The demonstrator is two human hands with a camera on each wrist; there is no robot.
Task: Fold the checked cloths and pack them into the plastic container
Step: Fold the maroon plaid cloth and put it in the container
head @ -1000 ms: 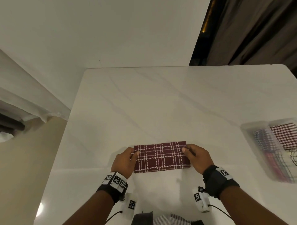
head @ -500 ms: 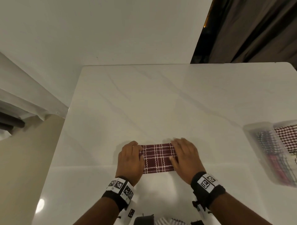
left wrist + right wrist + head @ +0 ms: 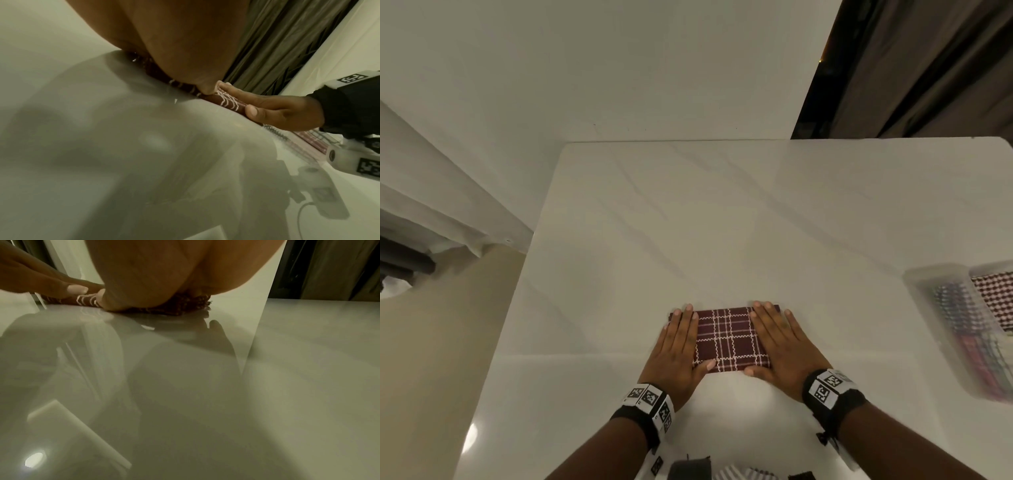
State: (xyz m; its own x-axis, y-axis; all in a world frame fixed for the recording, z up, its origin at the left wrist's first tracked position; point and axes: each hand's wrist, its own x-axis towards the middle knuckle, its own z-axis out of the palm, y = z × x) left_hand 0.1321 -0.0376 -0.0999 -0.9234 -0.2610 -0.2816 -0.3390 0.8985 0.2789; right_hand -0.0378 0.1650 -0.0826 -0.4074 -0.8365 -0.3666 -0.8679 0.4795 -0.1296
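A folded maroon checked cloth (image 3: 727, 339) lies flat on the white table (image 3: 722, 222), near its front edge. My left hand (image 3: 679, 337) presses flat on the cloth's left end, fingers straight. My right hand (image 3: 779, 337) presses flat on its right end in the same way. Only the middle strip of the cloth shows between them. The left wrist view shows the cloth's edge (image 3: 218, 99) under my palm, with the right hand (image 3: 283, 112) lying on it. In the right wrist view the cloth (image 3: 185, 306) is under my right palm. The clear plastic container (image 3: 928, 284) stands at the right edge.
The container holds several folded checked cloths (image 3: 993, 298). More cloth, dark and striped (image 3: 743, 474), lies at the table's near edge below my arms. A white wall and a dark curtain (image 3: 914, 68) stand behind the table. The table's left edge drops to the floor.
Both hands moved from pinching the cloth's ends to lying flat on top of it. They then spread apart towards the ends, pressing it down. The camera shifted slightly.
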